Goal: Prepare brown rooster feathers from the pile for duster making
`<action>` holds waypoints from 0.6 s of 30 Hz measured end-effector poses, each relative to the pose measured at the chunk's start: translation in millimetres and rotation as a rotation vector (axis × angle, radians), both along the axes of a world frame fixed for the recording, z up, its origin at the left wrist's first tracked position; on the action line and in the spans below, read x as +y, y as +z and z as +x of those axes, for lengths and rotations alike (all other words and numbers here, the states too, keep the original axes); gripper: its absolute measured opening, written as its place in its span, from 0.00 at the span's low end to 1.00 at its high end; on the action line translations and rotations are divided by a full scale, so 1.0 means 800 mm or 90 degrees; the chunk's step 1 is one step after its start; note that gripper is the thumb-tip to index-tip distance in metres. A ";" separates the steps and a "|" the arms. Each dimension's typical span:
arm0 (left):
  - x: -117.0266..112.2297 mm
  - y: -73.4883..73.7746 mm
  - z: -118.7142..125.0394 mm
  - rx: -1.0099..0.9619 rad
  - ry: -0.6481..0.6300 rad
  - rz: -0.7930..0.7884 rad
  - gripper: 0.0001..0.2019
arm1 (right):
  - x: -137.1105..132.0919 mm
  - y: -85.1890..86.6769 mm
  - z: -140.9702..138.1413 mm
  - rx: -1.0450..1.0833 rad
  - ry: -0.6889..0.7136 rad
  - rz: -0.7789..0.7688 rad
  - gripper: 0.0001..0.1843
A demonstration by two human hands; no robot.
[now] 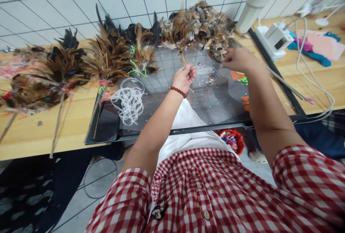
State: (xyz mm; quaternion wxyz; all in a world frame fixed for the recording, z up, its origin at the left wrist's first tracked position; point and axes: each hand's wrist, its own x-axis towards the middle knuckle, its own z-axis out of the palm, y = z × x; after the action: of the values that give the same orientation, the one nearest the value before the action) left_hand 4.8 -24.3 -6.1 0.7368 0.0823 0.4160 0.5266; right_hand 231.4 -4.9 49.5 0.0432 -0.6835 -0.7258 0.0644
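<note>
My left hand [183, 77], with a beaded bracelet [178, 91] at the wrist, is closed in a pinch over the middle of the dark glossy board [159, 101]. A small brown feather [183, 59] sticks up from its fingertips. To the right, my right hand [238, 60] is also pinched, close to the near edge of the feather pile [199, 24]; whatever is between its fingers is too small and blurred to make out. Bits of feather and white scraps [205, 69] lie on the board between both hands.
Feather bunches on sticks [106, 55] stand left of the pile. A tangle of clear strip [128, 100] and a phone [107, 122] lie at the board's left. On the right are a white bottle [253, 8], a power strip [271, 42] and a cable [307, 64].
</note>
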 end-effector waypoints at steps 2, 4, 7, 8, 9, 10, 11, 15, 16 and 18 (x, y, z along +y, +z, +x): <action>-0.002 0.001 0.002 -0.013 0.006 -0.015 0.09 | 0.001 -0.028 0.012 0.054 -0.023 -0.002 0.06; -0.003 0.001 0.003 -0.009 0.002 -0.012 0.08 | 0.008 -0.062 0.018 0.105 -0.012 0.034 0.06; -0.003 0.000 0.002 0.030 -0.025 0.024 0.04 | 0.027 -0.109 0.024 0.159 0.079 0.153 0.10; -0.003 -0.001 0.001 0.047 -0.036 0.037 0.03 | 0.032 -0.119 0.026 0.168 0.110 0.193 0.14; -0.003 -0.001 0.000 0.062 -0.046 0.048 0.03 | 0.035 -0.127 0.026 0.168 0.128 0.229 0.17; -0.002 -0.002 0.000 0.076 -0.056 0.056 0.04 | 0.037 -0.131 0.024 0.158 0.132 0.259 0.19; -0.002 -0.002 -0.001 0.086 -0.065 0.062 0.04 | 0.036 -0.131 0.021 0.141 0.128 0.278 0.20; -0.004 -0.002 -0.001 0.106 -0.114 0.078 0.05 | 0.015 -0.105 -0.006 0.090 0.181 0.274 0.13; -0.004 -0.002 -0.001 0.111 -0.128 0.081 0.05 | 0.008 -0.097 -0.014 0.083 0.223 0.266 0.13; -0.007 -0.001 0.000 0.127 -0.152 0.089 0.04 | -0.005 -0.081 -0.028 0.052 0.302 0.252 0.15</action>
State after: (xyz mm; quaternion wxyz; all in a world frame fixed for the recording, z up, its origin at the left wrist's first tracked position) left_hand 4.8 -29.6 -6.6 0.7414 0.2340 0.4369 0.4524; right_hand 209.1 -8.8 -15.5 0.1886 -0.4704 -0.8610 -0.0425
